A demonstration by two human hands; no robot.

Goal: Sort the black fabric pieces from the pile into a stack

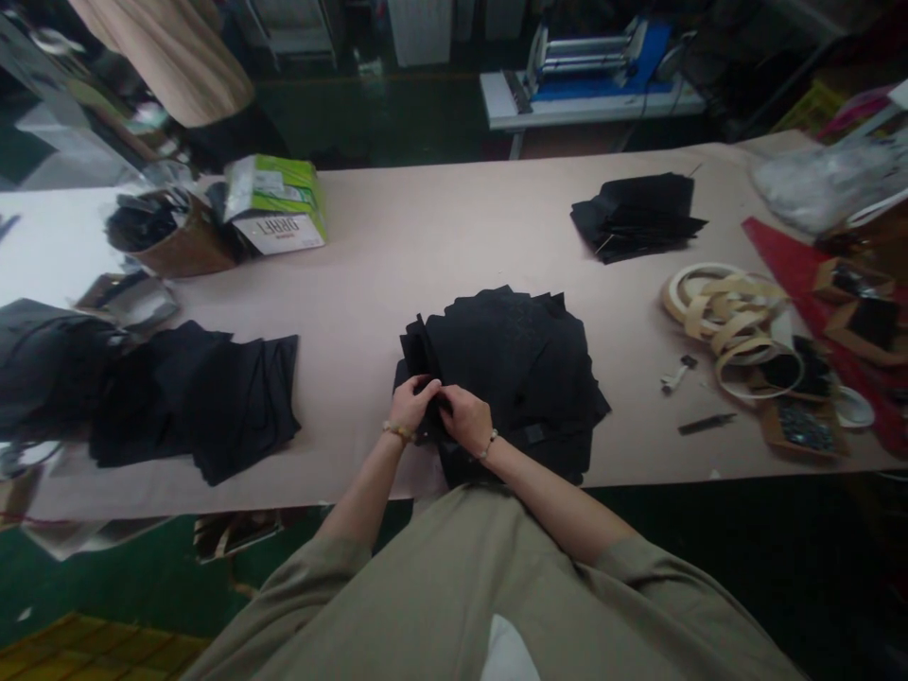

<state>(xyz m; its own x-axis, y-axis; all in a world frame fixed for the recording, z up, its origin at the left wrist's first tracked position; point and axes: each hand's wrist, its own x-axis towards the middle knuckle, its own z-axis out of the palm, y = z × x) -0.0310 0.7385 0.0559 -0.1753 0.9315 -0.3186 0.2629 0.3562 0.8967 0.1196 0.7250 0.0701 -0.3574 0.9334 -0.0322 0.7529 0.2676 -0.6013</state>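
A fanned stack of black fabric pieces (pixel 525 364) lies on the pinkish table (pixel 440 236) right in front of me. My left hand (pixel 412 405) and my right hand (pixel 464 418) are side by side at the stack's near left edge. Both have their fingers pinched on the edge of a black fabric piece (pixel 434 390). Each wrist carries a bead bracelet. What exactly sits between the fingertips is dark and hard to separate from the pile.
A second black pile (pixel 213 397) lies to the left and a third (pixel 635 218) at the far right. Tape rolls (pixel 730 317), small boxes and a red sheet (pixel 801 274) crowd the right end. A green-white box (pixel 280 203) and a brown bin (pixel 170 236) stand far left. A person stands behind.
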